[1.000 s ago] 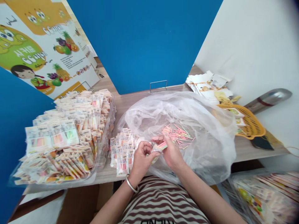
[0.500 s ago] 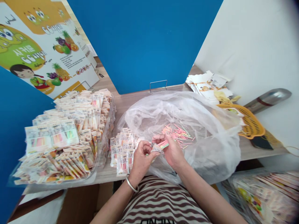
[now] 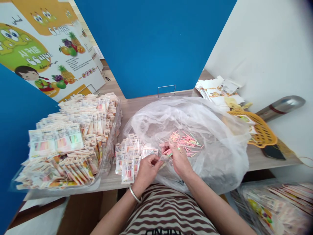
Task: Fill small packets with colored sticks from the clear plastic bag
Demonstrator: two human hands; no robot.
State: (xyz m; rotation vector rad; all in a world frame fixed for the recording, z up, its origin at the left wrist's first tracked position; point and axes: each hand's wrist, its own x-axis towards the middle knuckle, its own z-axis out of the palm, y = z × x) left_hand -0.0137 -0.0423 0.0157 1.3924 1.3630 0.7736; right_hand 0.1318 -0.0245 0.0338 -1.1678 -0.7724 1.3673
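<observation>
My left hand (image 3: 147, 171) pinches the top of a small clear plastic packet (image 3: 164, 158), and my right hand (image 3: 178, 157) holds it from the other side. The fingers of my right hand also grip a few pink and green candy sticks (image 3: 168, 150) at the packet's mouth. Just beyond lies a loose pile of pastel sticks (image 3: 186, 142) on a crumpled clear plastic bag (image 3: 171, 119). A stack of filled packets (image 3: 128, 156) sits next to my left hand, partly hidden by it.
A clear tray (image 3: 107, 163) heaped with several filled packets stands to the left. Farther right are a yellow plastic basket (image 3: 261, 130), printed sheets (image 3: 220, 93) and a metal cylinder (image 3: 281, 107). A bag of packets (image 3: 274, 205) lies at lower right.
My left hand has dropped slightly lower and to the left, uncovering a flat packet beside it. The sticks in my right hand now sit closer to the packet's mouth.
</observation>
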